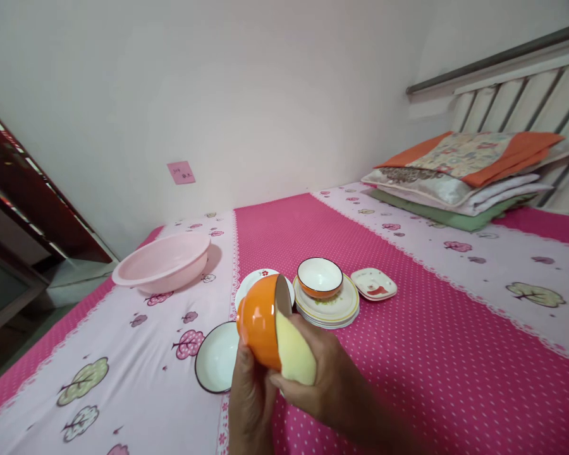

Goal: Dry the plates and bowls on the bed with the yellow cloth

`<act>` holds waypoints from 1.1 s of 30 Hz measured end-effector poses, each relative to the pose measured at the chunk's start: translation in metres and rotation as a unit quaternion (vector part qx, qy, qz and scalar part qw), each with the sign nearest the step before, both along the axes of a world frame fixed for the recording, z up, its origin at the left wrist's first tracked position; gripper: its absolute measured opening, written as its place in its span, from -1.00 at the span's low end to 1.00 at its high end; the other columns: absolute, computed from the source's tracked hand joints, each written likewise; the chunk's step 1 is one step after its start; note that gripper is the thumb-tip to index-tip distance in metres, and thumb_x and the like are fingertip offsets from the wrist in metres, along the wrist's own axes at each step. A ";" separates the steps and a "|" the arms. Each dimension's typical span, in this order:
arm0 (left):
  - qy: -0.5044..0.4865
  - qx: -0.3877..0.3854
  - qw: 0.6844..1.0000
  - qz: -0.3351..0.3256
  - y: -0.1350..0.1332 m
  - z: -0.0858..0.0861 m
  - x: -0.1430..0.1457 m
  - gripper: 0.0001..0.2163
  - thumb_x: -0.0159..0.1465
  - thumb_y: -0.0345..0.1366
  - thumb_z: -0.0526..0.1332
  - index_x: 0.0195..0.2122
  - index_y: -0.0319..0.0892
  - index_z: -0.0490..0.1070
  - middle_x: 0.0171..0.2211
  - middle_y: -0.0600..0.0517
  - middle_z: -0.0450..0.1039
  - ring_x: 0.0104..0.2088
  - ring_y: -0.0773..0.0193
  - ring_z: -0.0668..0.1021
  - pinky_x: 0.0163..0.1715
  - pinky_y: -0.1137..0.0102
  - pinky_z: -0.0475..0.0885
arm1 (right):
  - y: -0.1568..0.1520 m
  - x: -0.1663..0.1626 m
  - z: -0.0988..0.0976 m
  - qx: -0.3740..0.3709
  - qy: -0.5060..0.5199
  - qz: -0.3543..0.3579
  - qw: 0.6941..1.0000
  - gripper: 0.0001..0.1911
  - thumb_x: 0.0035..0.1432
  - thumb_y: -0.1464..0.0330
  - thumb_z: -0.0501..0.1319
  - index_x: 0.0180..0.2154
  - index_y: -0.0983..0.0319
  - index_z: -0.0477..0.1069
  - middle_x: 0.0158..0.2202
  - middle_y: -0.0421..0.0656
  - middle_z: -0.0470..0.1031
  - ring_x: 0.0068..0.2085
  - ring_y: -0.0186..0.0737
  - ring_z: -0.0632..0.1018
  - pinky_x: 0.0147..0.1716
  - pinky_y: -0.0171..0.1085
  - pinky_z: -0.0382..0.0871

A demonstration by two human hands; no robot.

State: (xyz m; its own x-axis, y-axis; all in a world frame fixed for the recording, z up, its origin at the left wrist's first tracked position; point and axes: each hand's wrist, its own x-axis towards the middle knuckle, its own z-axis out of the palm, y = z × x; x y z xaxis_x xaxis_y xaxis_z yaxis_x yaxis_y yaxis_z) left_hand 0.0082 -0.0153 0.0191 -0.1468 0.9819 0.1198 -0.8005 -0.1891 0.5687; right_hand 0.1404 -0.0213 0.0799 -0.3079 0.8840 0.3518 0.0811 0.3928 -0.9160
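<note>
My left hand [251,392] grips an orange bowl [260,319] from below, the bowl tipped on its side with its mouth facing right. In my right hand [329,373] is a pale yellow sponge [294,351], pressed against the rim and inside of that bowl. Behind the held bowl lies a white plate [247,282] with a red flower, partly hidden. A white bowl with a dark rim [215,360] sits to the left, partly covered by my left hand. Farther back, a small orange bowl with white inside [320,276] stands on a stack of plates [348,308].
Right of the stack is a small square dish [373,283] with a red print. A pink basin [164,262] stands at the left on the patterned bedspread [408,354]. Folded bedding and a pillow [469,164] are piled at the back right, by a white radiator [526,101].
</note>
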 end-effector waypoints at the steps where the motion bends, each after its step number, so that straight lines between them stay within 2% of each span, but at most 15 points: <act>1: -0.019 -0.003 1.000 -0.002 0.002 -0.002 0.000 -0.64 0.23 0.05 0.45 -0.03 0.01 0.71 -0.09 -0.01 0.74 -0.03 0.05 0.72 0.34 0.19 0.37 | 0.001 -0.001 -0.004 0.061 -0.049 -0.019 0.997 -0.53 0.04 0.48 0.36 0.03 0.19 0.47 -0.07 -0.06 0.62 -0.06 0.05 0.62 -0.01 -0.03 0.56; 3: -0.040 -0.009 0.999 -0.010 0.004 -0.003 -0.001 -0.68 0.24 0.02 0.45 -0.07 -0.01 0.73 -0.12 -0.01 0.75 -0.11 0.10 0.75 0.34 0.23 0.37 | 0.003 -0.003 -0.011 0.149 -0.108 -0.032 0.982 -0.53 0.10 0.54 0.27 0.07 0.20 0.44 -0.02 -0.01 0.60 -0.01 0.07 0.61 0.04 0.00 0.53; 6: -0.024 -0.020 0.999 -0.015 0.002 0.004 -0.002 -0.65 0.25 0.04 0.45 -0.06 -0.05 0.73 -0.07 -0.05 0.74 0.01 0.03 0.71 0.35 0.19 0.35 | 0.002 -0.004 -0.012 0.169 -0.114 -0.054 0.977 -0.53 0.07 0.59 0.21 0.04 0.22 0.46 -0.10 0.00 0.61 -0.08 0.07 0.62 -0.06 -0.01 0.55; 8: 0.016 -0.016 0.999 -0.025 -0.003 0.012 -0.002 -0.60 0.25 0.05 0.43 0.01 -0.05 0.70 0.02 -0.09 0.70 0.16 -0.06 0.62 0.37 0.13 0.33 | 0.000 -0.003 -0.007 0.114 -0.073 -0.068 0.988 -0.51 0.04 0.56 0.25 0.04 0.23 0.47 -0.13 -0.01 0.62 -0.12 0.06 0.62 -0.09 -0.03 0.56; 11: 0.095 0.007 0.994 -0.048 -0.012 0.020 -0.002 -0.39 0.20 -0.03 0.50 0.28 0.00 0.51 0.26 -0.12 0.53 0.36 -0.16 0.43 0.40 0.08 0.28 | -0.004 0.001 0.006 -0.049 0.074 -0.024 0.996 -0.48 0.02 0.47 0.35 0.08 0.19 0.49 -0.10 -0.07 0.65 -0.12 0.01 0.65 -0.10 -0.10 0.58; 13: 0.107 0.013 0.994 -0.032 -0.013 0.017 -0.002 -0.28 0.14 -0.09 0.55 0.33 0.05 0.44 0.30 -0.11 0.49 0.38 -0.17 0.40 0.40 0.07 0.27 | -0.005 0.003 0.012 -0.147 0.197 0.042 0.968 -0.50 0.01 0.41 0.41 0.04 0.19 0.50 -0.11 -0.10 0.67 -0.12 -0.01 0.67 -0.14 -0.14 0.59; 16: 0.059 0.003 0.998 0.005 -0.009 0.002 -0.003 -0.47 0.16 -0.09 0.52 0.18 0.04 0.59 0.17 -0.06 0.60 0.30 -0.13 0.50 0.39 0.08 0.30 | -0.005 0.003 0.015 -0.197 0.296 0.117 0.927 -0.50 0.02 0.35 0.43 0.04 0.19 0.49 -0.13 -0.11 0.68 -0.12 -0.02 0.68 -0.12 -0.14 0.59; 18: 0.033 -0.001 0.999 -0.001 -0.004 -0.010 -0.005 -0.54 0.19 -0.03 0.49 0.10 0.00 0.64 0.11 -0.07 0.65 0.25 -0.12 0.55 0.38 0.07 0.32 | -0.005 0.001 0.012 -0.190 0.284 0.126 0.931 -0.51 0.03 0.39 0.41 0.05 0.18 0.49 -0.11 -0.12 0.68 -0.10 -0.02 0.68 -0.10 -0.14 0.58; 20: 0.008 -0.004 1.000 -0.019 0.000 -0.018 -0.008 -0.55 0.20 0.04 0.47 0.05 -0.05 0.67 0.05 -0.09 0.69 0.25 -0.13 0.55 0.38 0.07 0.33 | -0.006 -0.003 0.006 -0.155 0.210 0.094 0.961 -0.49 0.02 0.44 0.39 0.06 0.16 0.48 -0.09 -0.13 0.67 -0.09 -0.02 0.67 -0.11 -0.15 0.59; 22: -0.031 0.003 0.999 -0.039 0.004 -0.021 -0.011 -0.57 0.25 0.09 0.41 0.00 -0.08 0.70 -0.02 -0.09 0.72 0.26 -0.12 0.55 0.38 0.09 0.32 | -0.005 -0.007 -0.004 -0.064 0.089 0.032 0.993 -0.44 0.01 0.49 0.38 0.09 0.15 0.46 -0.05 -0.11 0.64 -0.07 0.00 0.65 -0.07 -0.11 0.59; 23: -0.052 0.010 0.997 -0.053 0.005 -0.021 -0.012 -0.59 0.30 0.08 0.37 -0.01 -0.09 0.70 -0.04 -0.09 0.72 0.25 -0.09 0.56 0.38 0.11 0.31 | -0.004 -0.009 -0.009 -0.001 0.028 0.001 1.000 -0.43 0.01 0.51 0.38 0.10 0.15 0.45 -0.03 -0.09 0.63 -0.04 0.02 0.64 -0.02 -0.07 0.57; 25: -0.085 0.029 0.993 -0.077 0.007 -0.018 -0.014 -0.63 0.42 0.02 0.25 0.02 -0.09 0.70 -0.02 -0.08 0.72 0.21 0.00 0.60 0.40 0.17 0.28 | -0.001 -0.012 -0.018 0.117 -0.066 -0.038 0.990 -0.45 0.07 0.56 0.33 0.11 0.17 0.43 0.01 -0.03 0.61 0.03 0.07 0.61 0.07 0.01 0.53; 27: -0.099 0.032 0.991 -0.082 0.008 -0.012 -0.013 -0.64 0.48 -0.04 0.18 0.05 -0.08 0.68 0.02 -0.06 0.70 0.16 0.08 0.64 0.41 0.22 0.25 | 0.001 -0.014 -0.024 0.181 -0.105 -0.047 0.977 -0.48 0.12 0.60 0.26 0.11 0.18 0.42 0.01 0.00 0.60 0.05 0.08 0.60 0.09 0.04 0.52; 30: -0.083 0.020 0.994 -0.074 0.004 -0.003 -0.009 -0.69 0.40 -0.04 0.30 0.03 -0.05 0.70 0.03 -0.04 0.70 0.17 0.04 0.64 0.42 0.20 0.23 | 0.000 -0.012 -0.021 0.174 -0.082 -0.065 0.979 -0.54 0.12 0.60 0.24 0.05 0.20 0.45 -0.07 -0.02 0.62 -0.05 0.05 0.63 -0.01 -0.01 0.55; 33: -0.024 0.012 0.996 -0.082 -0.002 0.000 -0.006 -0.71 0.28 -0.07 0.43 -0.04 -0.06 0.72 0.03 -0.06 0.70 0.23 -0.04 0.58 0.42 0.16 0.25 | -0.004 -0.009 -0.008 0.064 0.013 -0.057 0.996 -0.62 0.08 0.53 0.29 -0.04 0.19 0.49 -0.17 -0.09 0.62 -0.18 -0.03 0.63 -0.17 -0.12 0.57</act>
